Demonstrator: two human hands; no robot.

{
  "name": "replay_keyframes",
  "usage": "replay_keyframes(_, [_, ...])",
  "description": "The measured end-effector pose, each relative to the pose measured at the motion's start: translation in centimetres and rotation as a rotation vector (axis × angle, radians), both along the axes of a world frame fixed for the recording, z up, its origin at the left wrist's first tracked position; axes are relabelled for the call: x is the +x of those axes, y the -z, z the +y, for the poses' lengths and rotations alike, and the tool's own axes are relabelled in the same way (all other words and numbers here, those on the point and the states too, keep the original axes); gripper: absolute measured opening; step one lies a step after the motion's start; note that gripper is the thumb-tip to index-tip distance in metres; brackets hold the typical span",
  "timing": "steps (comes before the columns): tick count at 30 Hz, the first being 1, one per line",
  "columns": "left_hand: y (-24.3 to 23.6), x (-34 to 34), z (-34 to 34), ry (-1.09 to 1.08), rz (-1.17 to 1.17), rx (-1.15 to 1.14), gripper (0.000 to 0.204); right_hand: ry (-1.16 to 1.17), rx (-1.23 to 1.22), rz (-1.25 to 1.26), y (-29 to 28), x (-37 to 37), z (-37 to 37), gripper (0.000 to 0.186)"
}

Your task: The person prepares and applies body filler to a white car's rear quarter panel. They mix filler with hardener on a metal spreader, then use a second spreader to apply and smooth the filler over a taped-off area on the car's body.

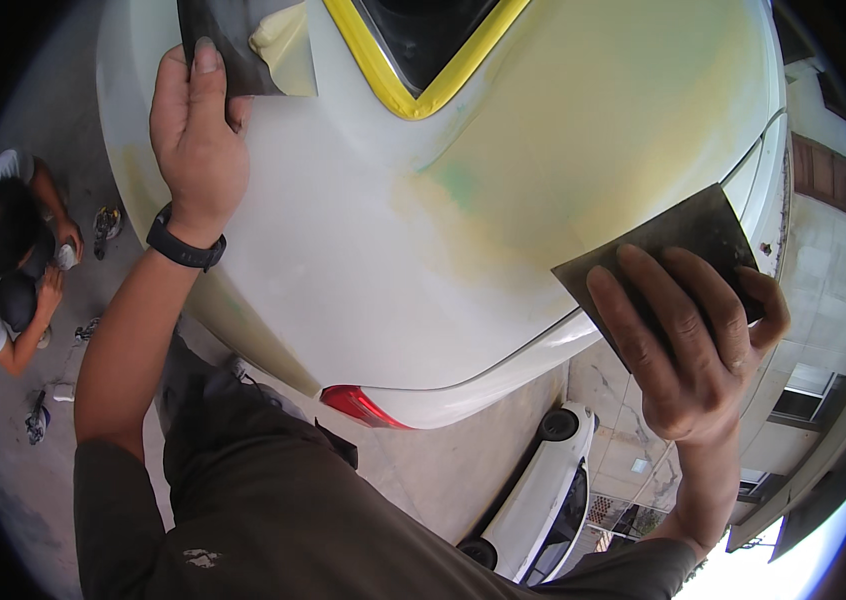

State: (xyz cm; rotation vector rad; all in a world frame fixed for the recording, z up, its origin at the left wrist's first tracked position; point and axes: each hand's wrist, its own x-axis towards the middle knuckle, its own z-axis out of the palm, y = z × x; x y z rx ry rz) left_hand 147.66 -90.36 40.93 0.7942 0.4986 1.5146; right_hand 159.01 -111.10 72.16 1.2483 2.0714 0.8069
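Observation:
My left hand [201, 150], wearing a black wrist strap, grips a dark flat putty board [238, 50] with the thumb on top. A cream-yellow dab of putty [285, 45] sits at the board's right side. At the right, my right hand [693, 340] holds a black, flat, square putty spreader [668, 255], fingers laid across its face; the thumb is hidden. Both pieces are over the white car body panel [343, 270]. Yellowish and green patches [473, 190] show on the panel between my hands. Whether the spreader touches the panel I cannot tell.
Yellow tape [411, 100] edges the car's dark window [418, 40]. Below the panel is a red tail light [358, 405]. A person in a white shirt [13, 250] crouches at the left on the grey floor. Another white car [533, 500] stands at the lower right near a building [813, 290].

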Motion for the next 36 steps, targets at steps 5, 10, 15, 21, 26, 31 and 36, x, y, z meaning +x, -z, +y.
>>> replay_keyframes(5, [-0.2, 0.0, 0.0, 0.012, -0.013, -0.034, 0.026, -0.049, -0.141, 0.061, 2.2, 1.5, 5.6, 0.038])
replay_keyframes(10, [-0.5, 0.0, -0.2, 0.008, -0.024, -0.001, 0.022, -0.049, -0.206, 0.06, 3.7, 1.8, 8.2, 0.038])
replay_keyframes(15, [-0.7, 0.2, -0.3, -0.012, -0.024, 0.035, 0.023, -0.049, -0.201, 0.066, 4.3, 1.8, 9.1, 0.038])
replay_keyframes(21, [-0.1, 0.0, -0.2, -0.02, -0.003, 0.034, 0.025, 0.014, -0.212, 0.11, 4.9, 1.7, 7.6, 0.036])
replay_keyframes(26, [0.4, -0.3, -0.1, -0.002, 0.048, 0.063, 0.027, 0.059, -0.246, 0.169, 4.4, 1.5, 5.1, 0.032])
replay_keyframes(31, [0.6, -0.4, 0.1, -0.003, 0.014, 0.04, 0.025, 0.136, -0.247, 0.118, 2.9, 1.7, 1.3, 0.031])
replay_keyframes(36, [0.5, -0.3, 0.0, -0.052, 0.127, 0.008, 0.027, 0.222, -0.242, 0.068, 1.2, 1.9, -1.5, 0.033])
